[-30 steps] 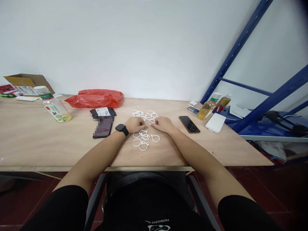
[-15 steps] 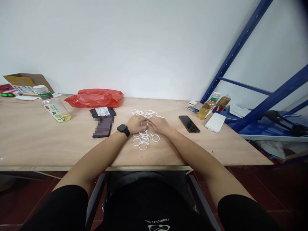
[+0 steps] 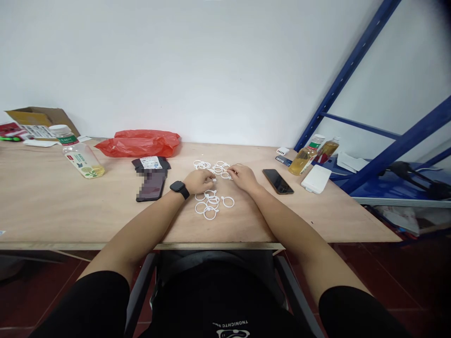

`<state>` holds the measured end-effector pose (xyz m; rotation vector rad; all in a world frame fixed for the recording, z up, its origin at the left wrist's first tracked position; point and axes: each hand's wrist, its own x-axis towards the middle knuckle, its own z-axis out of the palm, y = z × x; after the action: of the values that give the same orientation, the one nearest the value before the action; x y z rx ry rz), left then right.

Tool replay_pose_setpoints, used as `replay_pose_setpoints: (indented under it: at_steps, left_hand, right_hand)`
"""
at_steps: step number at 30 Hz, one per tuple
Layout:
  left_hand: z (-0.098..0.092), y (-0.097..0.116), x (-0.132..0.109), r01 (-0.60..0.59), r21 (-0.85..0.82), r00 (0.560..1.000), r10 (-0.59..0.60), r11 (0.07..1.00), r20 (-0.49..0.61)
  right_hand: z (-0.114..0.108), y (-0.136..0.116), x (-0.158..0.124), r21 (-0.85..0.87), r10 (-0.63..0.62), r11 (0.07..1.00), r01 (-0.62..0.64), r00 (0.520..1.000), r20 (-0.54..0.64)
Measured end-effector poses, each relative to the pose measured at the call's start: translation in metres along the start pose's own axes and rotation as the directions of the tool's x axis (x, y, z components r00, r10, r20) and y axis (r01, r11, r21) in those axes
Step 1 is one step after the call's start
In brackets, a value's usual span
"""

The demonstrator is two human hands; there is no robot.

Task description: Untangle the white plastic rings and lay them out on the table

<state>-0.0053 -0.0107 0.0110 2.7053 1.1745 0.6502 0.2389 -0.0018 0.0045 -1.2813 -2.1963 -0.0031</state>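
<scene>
My left hand, with a black watch on its wrist, is closed in a pinch. A bit of a white plastic ring shows at its fingertips; the rest is hidden by the hand. To its right my right hand has its fingertips together on a white ring at the edge of the far group. Several white rings with small knobs lie beyond the hands. Nearer to me lies another loose group of rings, with a single ring beside it.
A phone and a white case lie to the right, near a drink bottle. On the left are a red plastic bag, a dark package and another bottle. A blue metal shelf stands at right.
My hands have come apart. The right hand has moved right, off the left fingertips, to a ring in the far group. My left hand has stayed almost in place.
</scene>
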Motion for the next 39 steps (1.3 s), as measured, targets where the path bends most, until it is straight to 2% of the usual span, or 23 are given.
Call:
replay_pose_setpoints:
  at_steps: [4, 8, 13, 19, 22, 27, 30, 34, 39]
  left_hand:
    - [0.003, -0.005, 0.001, -0.018, -0.015, 0.997, 0.019, 1.0, 0.073]
    - [0.005, -0.007, 0.002, -0.068, 0.007, 0.997, 0.068, 0.998, 0.031]
    - [0.003, -0.005, 0.001, -0.012, -0.011, 0.997, 0.012, 1.0, 0.072]
    - [-0.003, 0.005, -0.001, -0.029, -0.109, 0.989, 0.045, 0.994, 0.144]
    - [-0.004, 0.008, -0.001, -0.03, -0.098, 0.993, 0.041, 0.995, 0.114]
    - [-0.003, 0.008, -0.001, 0.06, -0.072, 0.995, -0.054, 0.996, 0.082]
    - [-0.003, 0.007, 0.0, 0.05, -0.064, 0.996, -0.045, 0.997, 0.083]
    - [0.0, 0.004, 0.0, 0.031, -0.066, 0.997, -0.026, 0.997, 0.076]
    - [0.004, 0.0, 0.0, 0.029, -0.066, 0.999, -0.031, 0.997, -0.024]
  right_hand:
    - [-0.003, 0.028, -0.001, 0.008, 0.115, 0.993, -0.115, 0.993, 0.019]
    - [-0.001, 0.037, -0.002, 0.027, 0.109, 0.993, -0.112, 0.989, 0.099]
    - [0.004, 0.028, -0.002, 0.053, 0.026, 0.998, -0.033, 0.991, 0.13]
    - [0.004, 0.014, -0.003, -0.015, 0.001, 1.0, 0.002, 0.984, 0.178]
    - [0.004, 0.011, -0.004, -0.042, 0.002, 0.999, 0.005, 0.986, 0.164]
    - [0.002, 0.01, -0.003, -0.079, 0.014, 0.997, 0.001, 0.983, 0.182]
    - [0.001, 0.01, -0.003, -0.084, 0.008, 0.996, 0.009, 0.979, 0.205]
    - [-0.002, 0.007, -0.002, -0.031, -0.032, 0.999, 0.038, 0.983, 0.183]
    - [-0.004, -0.004, -0.002, 0.086, -0.115, 0.991, 0.104, 0.985, 0.13]
